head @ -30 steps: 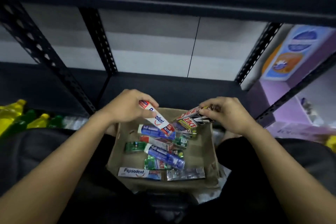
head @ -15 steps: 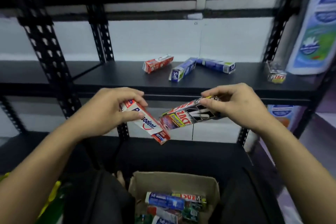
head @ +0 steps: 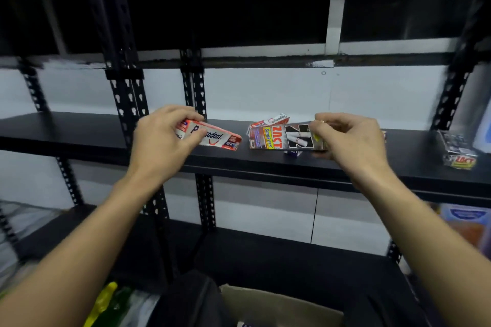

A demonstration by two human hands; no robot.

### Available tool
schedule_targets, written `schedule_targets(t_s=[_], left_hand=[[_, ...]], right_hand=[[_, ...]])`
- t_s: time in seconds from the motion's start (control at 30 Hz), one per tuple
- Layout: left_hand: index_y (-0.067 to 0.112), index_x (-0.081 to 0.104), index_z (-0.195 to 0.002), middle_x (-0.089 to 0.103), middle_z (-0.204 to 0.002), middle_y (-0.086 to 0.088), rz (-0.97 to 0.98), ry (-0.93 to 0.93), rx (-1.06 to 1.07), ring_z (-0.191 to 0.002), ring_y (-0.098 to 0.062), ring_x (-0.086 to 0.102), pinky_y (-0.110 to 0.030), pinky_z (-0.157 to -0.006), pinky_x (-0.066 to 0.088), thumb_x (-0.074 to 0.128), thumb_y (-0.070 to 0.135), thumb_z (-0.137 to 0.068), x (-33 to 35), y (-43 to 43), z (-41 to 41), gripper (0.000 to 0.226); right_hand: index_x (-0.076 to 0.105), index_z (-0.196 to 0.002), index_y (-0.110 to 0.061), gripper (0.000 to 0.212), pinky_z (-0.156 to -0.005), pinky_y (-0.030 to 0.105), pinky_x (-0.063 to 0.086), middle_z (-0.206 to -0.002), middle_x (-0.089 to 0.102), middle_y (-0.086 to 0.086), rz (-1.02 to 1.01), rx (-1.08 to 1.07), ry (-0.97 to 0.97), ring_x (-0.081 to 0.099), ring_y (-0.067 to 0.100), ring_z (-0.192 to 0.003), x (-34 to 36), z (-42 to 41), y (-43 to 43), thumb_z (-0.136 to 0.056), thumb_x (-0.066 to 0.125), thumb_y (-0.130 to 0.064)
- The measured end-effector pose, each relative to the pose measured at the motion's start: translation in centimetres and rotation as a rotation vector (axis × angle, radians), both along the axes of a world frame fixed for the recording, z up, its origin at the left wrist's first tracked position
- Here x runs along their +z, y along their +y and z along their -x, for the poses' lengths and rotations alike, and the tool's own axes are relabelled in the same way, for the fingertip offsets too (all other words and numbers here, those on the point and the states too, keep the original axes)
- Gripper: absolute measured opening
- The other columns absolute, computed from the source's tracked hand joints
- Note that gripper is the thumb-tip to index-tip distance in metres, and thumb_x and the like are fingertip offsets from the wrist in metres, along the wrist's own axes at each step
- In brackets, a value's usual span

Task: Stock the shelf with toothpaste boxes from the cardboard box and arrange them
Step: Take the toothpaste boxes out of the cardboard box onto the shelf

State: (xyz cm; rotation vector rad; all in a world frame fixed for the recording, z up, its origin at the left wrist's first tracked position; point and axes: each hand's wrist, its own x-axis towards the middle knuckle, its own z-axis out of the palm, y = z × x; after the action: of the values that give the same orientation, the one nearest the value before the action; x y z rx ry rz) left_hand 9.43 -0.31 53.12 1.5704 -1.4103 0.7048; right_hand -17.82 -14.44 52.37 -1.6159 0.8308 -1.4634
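My left hand (head: pixel 162 141) grips a white and red Pepsodent box (head: pixel 212 137) by one end, held level over the black shelf (head: pixel 79 131). My right hand (head: pixel 350 138) holds a silver and black Zact box (head: pixel 285 138) lengthwise just above the same shelf. Behind the Zact box a red and white box (head: pixel 273 120) lies on the shelf, and a blue box (head: pixel 292 153) is mostly hidden under the Zact box. The cardboard box (head: pixel 276 305) shows only its rim at the bottom edge.
Another Zact box (head: pixel 458 152) lies at the shelf's right end beside a large white bottle (head: pixel 482 130). Black perforated uprights (head: pixel 127 103) stand left of my hands. Green and yellow bottles (head: pixel 106 302) sit at the lower left. A lower shelf (head: pixel 265 255) runs beneath.
Both hands have lifted their boxes out of the cardboard box and up to the middle shelf. The view has tilted up, so the cardboard box has dropped to the bottom edge.
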Motion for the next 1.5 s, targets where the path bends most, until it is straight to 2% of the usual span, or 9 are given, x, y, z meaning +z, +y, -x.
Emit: schedule_targets(t_s=[0.1, 0.23, 0.5, 0.8, 0.9, 1.0, 1.17, 1.4, 1.5], left_hand=[[0.02, 0.076, -0.104, 0.069, -0.111, 0.004, 0.042, 0.042, 0.077, -0.097, -0.009, 0.063, -0.031, -0.093, 0.051, 0.077, 0.028, -0.083, -2.4, -2.4, -2.5, 0.023], [0.021, 0.075, -0.102, 0.069, -0.108, 0.004, 0.012, 0.245, 0.105, -0.092, -0.004, 0.06, -0.018, -0.09, 0.047, 0.08, 0.024, -0.08, -6.0, -5.3, -6.2, 0.023], [0.025, 0.071, -0.109, 0.067, -0.115, 0.008, -0.15, 0.264, 0.203, -0.098, -0.011, 0.063, -0.027, -0.083, 0.05, 0.078, 0.029, -0.082, -7.4, -9.3, -10.0, 0.028], [0.024, 0.064, -0.112, 0.064, -0.12, 0.0, -0.286, 0.25, 0.322, -0.106, -0.021, 0.061, -0.034, -0.083, 0.046, 0.076, 0.031, -0.083, -6.4, -14.6, -14.5, 0.033], [0.023, 0.063, -0.11, 0.063, -0.12, -0.001, -0.313, 0.278, 0.307, -0.105, -0.022, 0.06, -0.036, -0.084, 0.045, 0.077, 0.029, -0.082, -6.2, -16.4, -15.7, 0.031], [0.025, 0.061, -0.105, 0.061, -0.12, 0.0, -0.346, 0.327, 0.266, -0.104, -0.02, 0.059, -0.035, -0.085, 0.045, 0.078, 0.03, -0.081, -5.9, -18.0, -16.7, 0.03], [0.028, 0.058, -0.108, 0.058, -0.12, 0.003, -0.322, 0.352, 0.227, -0.095, -0.015, 0.054, -0.029, -0.08, 0.04, 0.077, 0.031, -0.082, -6.6, -19.1, -17.8, 0.033], [0.025, 0.06, -0.111, 0.057, -0.121, 0.001, -0.278, 0.334, 0.195, -0.095, -0.013, 0.049, -0.029, -0.083, 0.041, 0.08, 0.028, -0.079, -6.9, -19.1, -18.0, 0.038], [0.023, 0.059, -0.112, 0.056, -0.123, -0.001, -0.294, 0.323, 0.189, -0.098, -0.014, 0.051, -0.031, -0.086, 0.044, 0.08, 0.029, -0.078, -6.8, -19.1, -17.9, 0.041]], right_hand=[[0.077, -0.091, -0.028, 0.017, -0.074, 0.021, 0.056, -0.074, 0.072, -0.012, 0.124, -0.143, 0.188, 0.069, 0.004, -0.077, -1.2, -3.2, -0.9, -0.08, 0.073, -0.04], [0.074, -0.112, -0.024, 0.031, -0.094, 0.031, 0.049, -0.093, 0.075, -0.006, 0.305, -0.244, 0.409, 0.066, 0.016, -0.093, -3.2, -7.9, -1.1, -0.086, 0.068, -0.04], [0.064, -0.116, -0.027, 0.044, -0.078, 0.037, 0.05, -0.11, 0.066, -0.004, 0.479, -0.262, 0.814, 0.062, 0.024, -0.1, -4.9, -14.3, -3.4, -0.084, 0.064, -0.057], [0.057, -0.115, -0.012, 0.045, -0.065, 0.033, 0.033, -0.104, 0.066, 0.009, 0.535, -0.328, 1.062, 0.061, 0.032, -0.095, -4.2, -20.2, -7.6, -0.094, 0.054, -0.052], [0.057, -0.118, -0.013, 0.044, -0.082, 0.039, 0.036, -0.104, 0.068, 0.01, 0.614, -0.389, 1.134, 0.056, 0.031, -0.106, -4.2, -21.5, -9.2, -0.095, 0.053, -0.05], [0.049, -0.128, -0.017, 0.046, -0.108, 0.048, 0.024, -0.12, 0.064, 0.006, 0.594, -0.354, 1.227, 0.043, 0.032, -0.129, -4.3, -22.3, -11.0, -0.093, 0.057, -0.046], [0.044, -0.128, -0.02, 0.039, -0.118, 0.054, 0.009, -0.13, 0.059, 0.007, 0.483, -0.308, 1.239, 0.023, 0.037, -0.143, -4.4, -23.5, -13.1, -0.094, 0.057, -0.036], [0.05, -0.128, -0.017, 0.04, -0.117, 0.048, 0.018, -0.123, 0.061, 0.009, 0.482, -0.309, 1.085, 0.036, 0.036, -0.135, -5.4, -23.7, -13.6, -0.091, 0.057, -0.031], [0.054, -0.122, -0.014, 0.037, -0.108, 0.046, 0.032, -0.114, 0.063, 0.01, 0.511, -0.298, 1.053, 0.047, 0.036, -0.117, -5.4, -23.4, -13.5, -0.089, 0.057, -0.028]])
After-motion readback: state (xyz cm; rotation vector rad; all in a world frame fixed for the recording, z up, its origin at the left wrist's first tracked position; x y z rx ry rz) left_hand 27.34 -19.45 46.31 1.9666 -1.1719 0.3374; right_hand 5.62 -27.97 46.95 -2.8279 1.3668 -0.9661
